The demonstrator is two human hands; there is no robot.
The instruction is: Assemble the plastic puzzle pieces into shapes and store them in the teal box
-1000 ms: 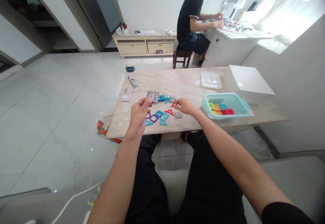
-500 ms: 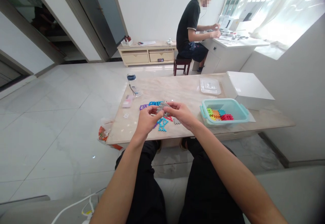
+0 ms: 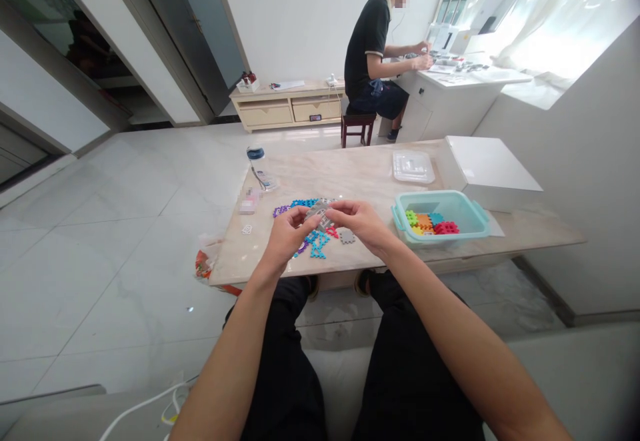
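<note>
Between both hands, above the table, are grey interlocking puzzle pieces [image 3: 320, 216] with notched edges; how they join is too small to tell. My left hand [image 3: 290, 233] is closed on their left side, thumb and fingers pinching. My right hand [image 3: 357, 224] pinches them from the right. On the table under and behind my hands lie blue pieces [image 3: 319, 246], purple pieces [image 3: 281, 210] and red pieces [image 3: 332, 232], partly hidden by the hands. A loose grey piece [image 3: 347, 236] lies just below my right hand.
Right of my hands stands a teal plastic bin [image 3: 440, 236] holding colourful pieces. Behind it are a clear lid [image 3: 413, 166] and a white box [image 3: 493, 164]. A bottle [image 3: 260, 169] stands at the table's left edge. Another person [image 3: 370, 48] sits at a white desk.
The grey pieces in my hands have tilted, showing more of their notched face. The loose grey piece below my right hand is now more fully visible. The view has shifted slightly.
</note>
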